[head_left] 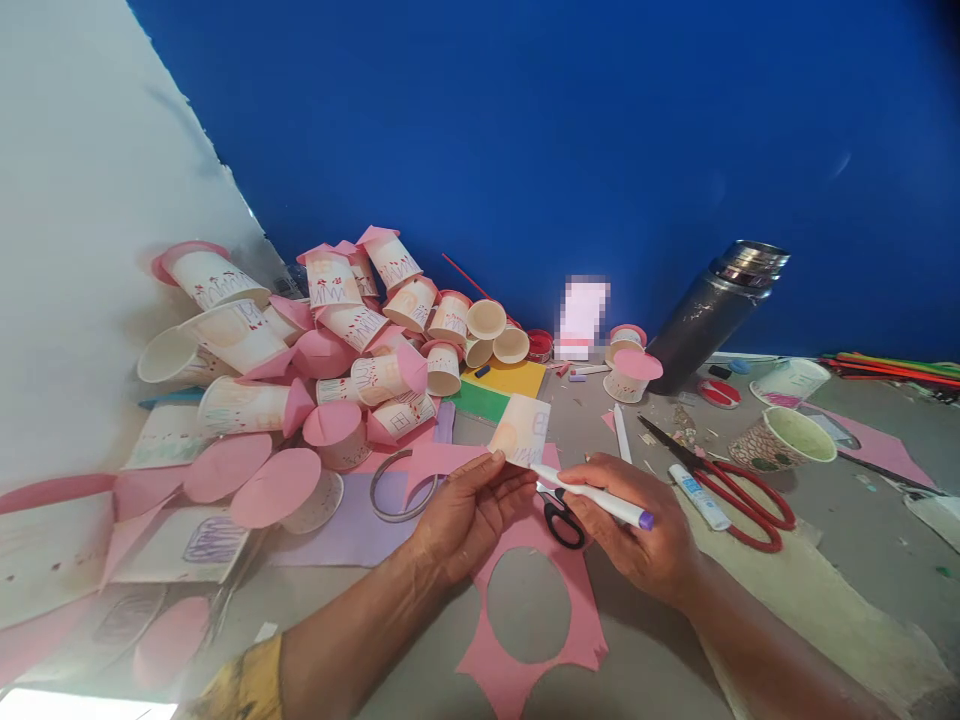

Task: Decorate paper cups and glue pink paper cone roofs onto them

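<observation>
My left hand [469, 510] pinches a paper cup [520, 428] with drawn marks on it, holding it tilted above the table. My right hand [637, 525] grips a white marker with a purple end [596, 495], its tip against the cup's lower edge. Under both hands lies a pink paper sheet [525, 640] with a round hole cut out. Black-handled scissors [562, 515] rest between my hands.
A heap of decorated paper cups with pink paper lids [330, 340] fills the left. Red-handled scissors [739, 495], a glue stick [699, 497], a patterned cup [784, 440], a steel flask [712, 310] and coloured paper [502, 385] lie around. A blue wall stands behind.
</observation>
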Available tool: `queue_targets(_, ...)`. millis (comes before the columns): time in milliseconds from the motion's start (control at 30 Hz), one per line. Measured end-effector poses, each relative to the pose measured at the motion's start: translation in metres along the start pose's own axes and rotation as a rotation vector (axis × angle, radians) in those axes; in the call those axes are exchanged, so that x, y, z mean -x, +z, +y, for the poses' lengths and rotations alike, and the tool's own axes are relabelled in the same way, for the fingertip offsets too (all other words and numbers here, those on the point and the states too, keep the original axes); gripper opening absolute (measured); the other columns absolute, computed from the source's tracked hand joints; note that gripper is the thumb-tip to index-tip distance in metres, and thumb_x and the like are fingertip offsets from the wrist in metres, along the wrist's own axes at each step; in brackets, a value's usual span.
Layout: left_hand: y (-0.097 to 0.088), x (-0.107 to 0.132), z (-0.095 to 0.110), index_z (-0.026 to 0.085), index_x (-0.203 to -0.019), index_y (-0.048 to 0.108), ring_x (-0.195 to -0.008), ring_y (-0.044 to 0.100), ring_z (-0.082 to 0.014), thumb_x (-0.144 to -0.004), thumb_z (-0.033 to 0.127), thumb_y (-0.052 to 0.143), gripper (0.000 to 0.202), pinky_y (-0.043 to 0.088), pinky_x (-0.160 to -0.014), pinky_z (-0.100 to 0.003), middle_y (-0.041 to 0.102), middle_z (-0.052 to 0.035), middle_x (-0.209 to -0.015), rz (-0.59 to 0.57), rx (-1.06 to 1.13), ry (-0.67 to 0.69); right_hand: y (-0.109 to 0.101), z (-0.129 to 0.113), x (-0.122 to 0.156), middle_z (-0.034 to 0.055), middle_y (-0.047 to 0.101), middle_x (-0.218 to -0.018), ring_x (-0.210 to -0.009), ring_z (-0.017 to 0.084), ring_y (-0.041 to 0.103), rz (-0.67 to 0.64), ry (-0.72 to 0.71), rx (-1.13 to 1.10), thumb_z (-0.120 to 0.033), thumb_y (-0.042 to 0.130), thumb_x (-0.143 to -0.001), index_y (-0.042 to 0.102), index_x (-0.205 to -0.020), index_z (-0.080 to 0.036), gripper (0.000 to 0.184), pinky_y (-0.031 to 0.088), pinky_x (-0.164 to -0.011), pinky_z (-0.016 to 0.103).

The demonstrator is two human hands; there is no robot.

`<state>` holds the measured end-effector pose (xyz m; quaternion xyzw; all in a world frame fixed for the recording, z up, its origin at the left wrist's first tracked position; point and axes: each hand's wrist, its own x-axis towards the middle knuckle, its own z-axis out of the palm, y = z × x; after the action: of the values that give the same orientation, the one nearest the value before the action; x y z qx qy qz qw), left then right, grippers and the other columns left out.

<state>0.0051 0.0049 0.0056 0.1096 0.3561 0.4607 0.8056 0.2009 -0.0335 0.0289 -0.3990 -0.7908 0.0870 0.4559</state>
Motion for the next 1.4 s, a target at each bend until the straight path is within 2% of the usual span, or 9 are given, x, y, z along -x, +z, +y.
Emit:
queue_targets(267,-0.002,0.0,-0.003,0.006,-0.093,0.076,-0.087,0.076,-0.022,-0.091,0.012,0.065,0.012,0.063,-0.082,-0.031,0.079,-0.0179,-0.095,-0.029,-0.052,0.035,0.002,-0.002,0.0,0.0049,0.074,-0.084,-0.072,0.019,0.068,0.02,-0.061,-0.017,-0.018,0.056,-0.098,0.065,-0.114,-0.024,0.019,0.055,-0.067,0.031)
queue_targets(500,-0.002,0.001,-0.005,0.003,-0.096,0.077,-0.091,0.076,-0.0241,-0.093,0.012,0.062,0.018,0.063,-0.085,-0.033,0.078,-0.0201,-0.101,-0.055,-0.09,0.032,0.004,0.002,0.001,0.0044,0.073,-0.085,-0.075,0.019,0.066,-0.011,-0.079,-0.02,-0.016,0.058,-0.098,0.062,-0.117,-0.024,0.021,0.054,-0.069,0.031)
queue_targets(767,0.002,0.003,-0.004,0.003,-0.091,0.077,-0.081,0.077,-0.022,-0.095,0.01,0.059,0.019,0.064,-0.076,-0.029,0.079,-0.0182,-0.09,0.005,-0.068,0.01,0.002,0.002,-0.002,0.0045,0.073,-0.081,-0.069,0.018,0.067,0.022,-0.067,0.044,-0.017,0.055,-0.099,0.064,-0.112,-0.022,0.017,0.055,-0.066,0.029)
queue_targets(1000,0.002,0.001,-0.003,0.003,-0.094,0.075,-0.08,0.077,-0.0209,-0.096,0.009,0.058,0.018,0.064,-0.077,-0.03,0.079,-0.0175,-0.09,0.008,-0.016,-0.003,0.002,0.002,0.001,0.0059,0.075,-0.086,-0.075,0.019,0.069,0.027,-0.074,0.021,-0.019,0.056,-0.1,0.064,-0.112,-0.021,0.015,0.055,-0.07,0.03)
queue_targets(1200,0.005,0.003,0.001,0.003,-0.092,0.074,-0.075,0.077,-0.02,-0.098,0.01,0.054,0.021,0.065,-0.072,-0.028,0.079,-0.0163,-0.084,0.049,-0.021,-0.029,-0.004,0.003,-0.002,0.0048,0.073,-0.083,-0.068,0.017,0.068,0.076,-0.046,0.07,-0.017,0.054,-0.1,0.065,-0.108,-0.02,0.014,0.053,-0.063,0.028)
queue_targets(1300,0.006,0.003,0.002,0.004,-0.09,0.073,-0.071,0.077,-0.0189,-0.099,0.01,0.053,0.024,0.065,-0.071,-0.027,0.078,-0.0153,-0.081,0.035,-0.019,-0.031,-0.006,0.009,-0.001,0.0049,0.074,-0.085,-0.07,0.017,0.067,0.104,-0.056,0.128,-0.015,0.056,-0.099,0.064,-0.109,-0.02,0.014,0.052,-0.064,0.028)
queue_targets(1400,0.004,0.002,0.002,0.004,-0.088,0.073,-0.068,0.076,-0.0188,-0.099,0.01,0.053,0.024,0.065,-0.07,-0.028,0.078,-0.0152,-0.078,0.024,-0.015,-0.022,-0.007,0.024,0.001,0.0058,0.074,-0.088,-0.079,0.02,0.068,0.097,-0.042,0.27,-0.015,0.058,-0.097,0.065,-0.111,-0.02,0.016,0.053,-0.074,0.031)
